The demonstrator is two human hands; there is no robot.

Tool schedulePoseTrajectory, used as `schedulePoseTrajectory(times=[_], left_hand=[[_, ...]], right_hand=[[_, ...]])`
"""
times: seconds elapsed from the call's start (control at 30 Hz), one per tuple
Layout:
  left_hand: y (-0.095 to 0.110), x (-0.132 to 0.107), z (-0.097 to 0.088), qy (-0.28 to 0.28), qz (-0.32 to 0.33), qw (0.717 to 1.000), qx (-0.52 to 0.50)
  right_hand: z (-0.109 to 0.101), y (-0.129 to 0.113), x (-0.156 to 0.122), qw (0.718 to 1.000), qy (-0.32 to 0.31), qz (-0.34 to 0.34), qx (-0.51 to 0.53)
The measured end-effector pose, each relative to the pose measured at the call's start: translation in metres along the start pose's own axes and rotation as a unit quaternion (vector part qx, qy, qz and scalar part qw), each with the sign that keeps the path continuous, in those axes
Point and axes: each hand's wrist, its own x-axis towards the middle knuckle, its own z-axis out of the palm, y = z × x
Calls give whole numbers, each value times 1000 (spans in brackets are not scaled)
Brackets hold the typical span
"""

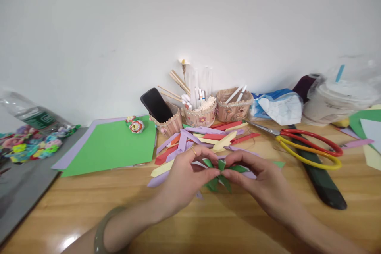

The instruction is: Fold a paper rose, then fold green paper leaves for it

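Observation:
Between my two hands is a green folded paper piece [222, 165] with several pointed strips sticking out around its centre. My left hand [190, 174] pinches it from the left, thumb and fingers closed near its middle. From the right, my right hand [253, 170] pinches it close to the same spot, and the two thumb tips nearly meet. Behind and under the hands lies a loose pile of folded paper strips [224, 141] in purple, red, yellow and white. The fingers hide part of the green piece.
Scissors [309, 147] with red and yellow handles lie on a dark flat tool [321, 186] at right. Green paper sheets [110, 147] are at left. Along the wall stand small baskets [199, 117], a phone [159, 105], a tissue pack [276, 105] and a lidded cup [339, 99].

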Motion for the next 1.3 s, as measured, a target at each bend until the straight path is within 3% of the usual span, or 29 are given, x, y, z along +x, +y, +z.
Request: schedulePoseTrajectory(times=[0.13, 0.27, 0.53, 0.9, 1.3], left_hand=[[-2, -4, 2, 24, 90, 994, 59], [-5, -7, 2, 56, 197, 971, 127], [-9, -6, 2, 49, 341, 923, 171], [-11, -7, -2, 2, 335, 917, 216], [-22, -5, 2, 37, 349, 918, 182]], right_hand=[[0, 4, -4, 991, 46, -107, -67], [0, 7, -8, 962, 77, -223, -138], [-1, -3, -9, 923, 106, -327, -174], [0, 7, -13, 913, 110, -345, -186], [1, 12, -16, 913, 112, -348, -183]])
